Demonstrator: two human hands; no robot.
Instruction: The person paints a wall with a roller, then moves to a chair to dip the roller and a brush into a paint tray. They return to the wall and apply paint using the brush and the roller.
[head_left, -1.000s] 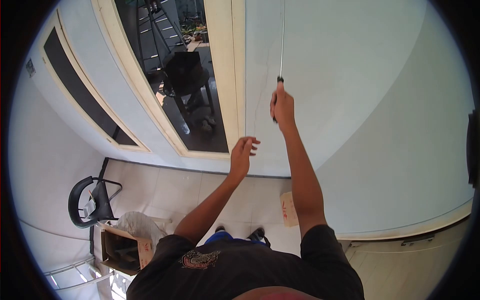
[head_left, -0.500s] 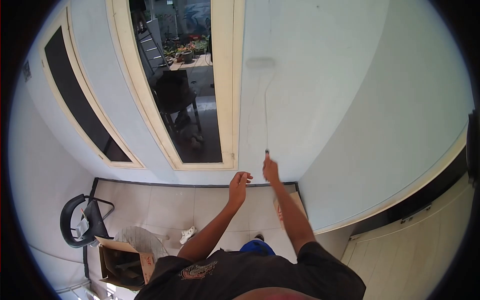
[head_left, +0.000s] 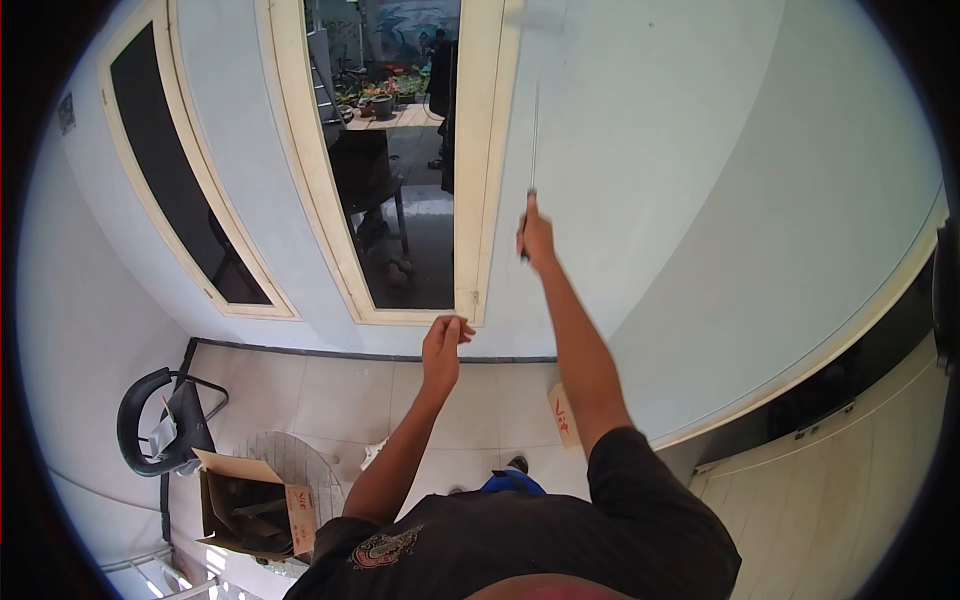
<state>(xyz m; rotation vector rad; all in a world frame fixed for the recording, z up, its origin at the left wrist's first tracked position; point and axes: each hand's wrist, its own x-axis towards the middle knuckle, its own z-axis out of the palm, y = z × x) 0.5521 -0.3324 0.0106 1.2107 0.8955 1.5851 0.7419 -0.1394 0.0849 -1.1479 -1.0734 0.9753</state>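
My right hand (head_left: 537,236) is wrapped round the handle of a paint roller (head_left: 536,140), raised in front of the pale wall (head_left: 620,150). The roller's thin metal rod runs upward, and its head is a blurred pale shape near the top edge, beside the window frame. My left hand (head_left: 445,342) hangs in the air before the lower corner of the cream window frame (head_left: 405,315). It holds nothing, and its fingers are loosely bent and a little apart.
An open cardboard box (head_left: 300,520) sits on a round table (head_left: 285,455) at lower left, near a black chair (head_left: 165,425). Another piece of cardboard (head_left: 563,415) is by the wall's foot. A cream door (head_left: 810,500) is at lower right.
My right hand has moved up with the paint roller, whose head has risen from the middle of the wall to the top edge. My left hand has shifted left and slightly up.
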